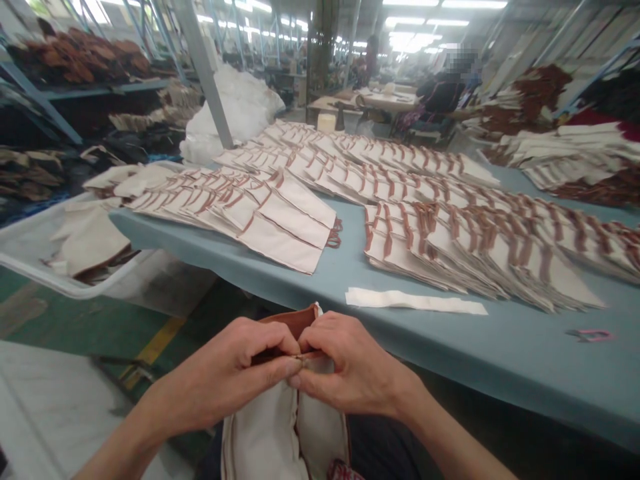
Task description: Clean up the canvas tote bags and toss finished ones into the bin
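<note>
Over my lap hangs a cream fabric piece with brown trim, its brown edge turned up at the top. My left hand pinches that brown edge between thumb and forefinger. Close against it, thumb tips almost meeting, my right hand grips the same edge. Behind the fingers a brown flap of the piece stands up. What lies right between the fingertips is hidden. A bit of patterned cloth shows low by the piece.
A blue-covered table stretches ahead, bearing overlapping cream pieces and more rows at right. A white strip and pink-handled snips lie near its front edge. At left stands a white bin. A person sits farther back.
</note>
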